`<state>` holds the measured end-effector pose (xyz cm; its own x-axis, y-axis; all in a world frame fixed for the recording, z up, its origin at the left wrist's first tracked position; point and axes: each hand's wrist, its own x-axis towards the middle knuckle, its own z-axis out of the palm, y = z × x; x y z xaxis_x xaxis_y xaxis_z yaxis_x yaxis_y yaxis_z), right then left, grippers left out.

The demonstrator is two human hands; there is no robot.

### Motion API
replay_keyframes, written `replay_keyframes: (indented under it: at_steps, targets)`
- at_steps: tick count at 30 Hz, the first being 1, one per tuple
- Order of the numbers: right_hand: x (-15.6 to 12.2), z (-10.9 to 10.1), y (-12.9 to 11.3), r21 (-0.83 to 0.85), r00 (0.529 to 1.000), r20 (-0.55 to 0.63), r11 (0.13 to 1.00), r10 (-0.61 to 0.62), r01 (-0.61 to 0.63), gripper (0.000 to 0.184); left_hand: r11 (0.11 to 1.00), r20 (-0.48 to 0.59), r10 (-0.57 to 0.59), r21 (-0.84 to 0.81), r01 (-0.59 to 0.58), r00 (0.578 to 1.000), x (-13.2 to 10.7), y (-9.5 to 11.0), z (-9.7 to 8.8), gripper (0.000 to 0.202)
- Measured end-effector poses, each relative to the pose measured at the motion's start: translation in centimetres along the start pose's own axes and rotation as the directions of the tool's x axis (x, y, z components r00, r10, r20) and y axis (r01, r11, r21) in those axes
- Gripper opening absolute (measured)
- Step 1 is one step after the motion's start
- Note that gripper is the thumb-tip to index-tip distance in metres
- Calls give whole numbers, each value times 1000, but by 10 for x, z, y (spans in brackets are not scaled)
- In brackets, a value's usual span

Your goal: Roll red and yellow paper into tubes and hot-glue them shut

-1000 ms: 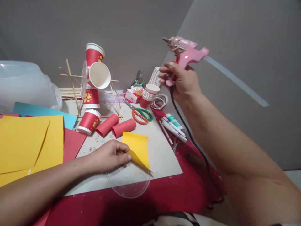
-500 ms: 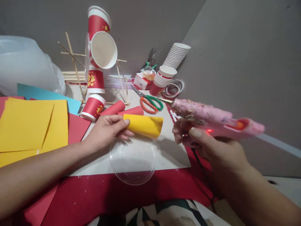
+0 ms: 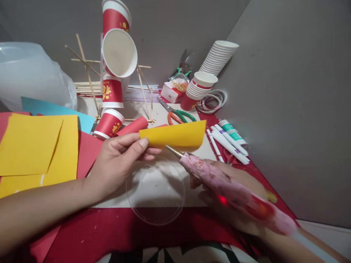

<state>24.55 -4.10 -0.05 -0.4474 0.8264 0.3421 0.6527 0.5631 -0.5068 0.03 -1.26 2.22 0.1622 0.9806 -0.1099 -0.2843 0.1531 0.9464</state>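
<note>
My left hand point(image 3: 116, 160) pinches the left end of a rolled yellow paper piece point(image 3: 175, 136), held just above the white board point(image 3: 164, 109). My right hand point(image 3: 233, 197) grips a pink hot glue gun point(image 3: 227, 188) with a red light on. Its metal nozzle points up and left and touches the lower edge of the yellow paper. A clear round plastic lid point(image 3: 155, 190) lies on the board under both hands.
Red paper rolls point(image 3: 133, 126), red paper cups point(image 3: 109, 123) and a cup-and-stick structure point(image 3: 116, 58) stand behind. Scissors point(image 3: 178, 115), cup stacks point(image 3: 200, 89), pens point(image 3: 227, 140) sit at the right by the grey wall. Yellow sheets point(image 3: 35, 146) and a plastic bag point(image 3: 30, 76) lie left.
My right hand brought the glue gun down from high at the right to the yellow paper's edge. My left hand lifted the yellow paper off the board and rolled it.
</note>
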Motion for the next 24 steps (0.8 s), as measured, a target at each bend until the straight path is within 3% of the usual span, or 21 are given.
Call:
replay_keyframes:
  at_steps: [4,7,10,13,19,24]
  targets:
    - [1,-5,-2,70,976,-82,975,-204,210,19,989,-106,134,82,-126,985,-12,11,8,15]
    - [3,-8,-2,108,964,-139,964,-227,243,15,988,-108,84,139,-69,991,-8,8,7,18]
    - [0,-3,5,35,978,-66,979,-198,201,21,994,-39,-60,90,64,997,4,-3,0,23]
    - [-3,8,11,-18,996,19,996,-90,91,28,988,-21,-146,41,146,989,13,-13,-4,25]
    - [6,26,3,44,997,-77,999,17,-14,20,988,-51,-155,-8,155,987,14,-19,-3,24]
    - [14,31,-3,-26,992,-121,999,-46,43,22,990,-46,-141,-4,141,989,14,-21,-3,23]
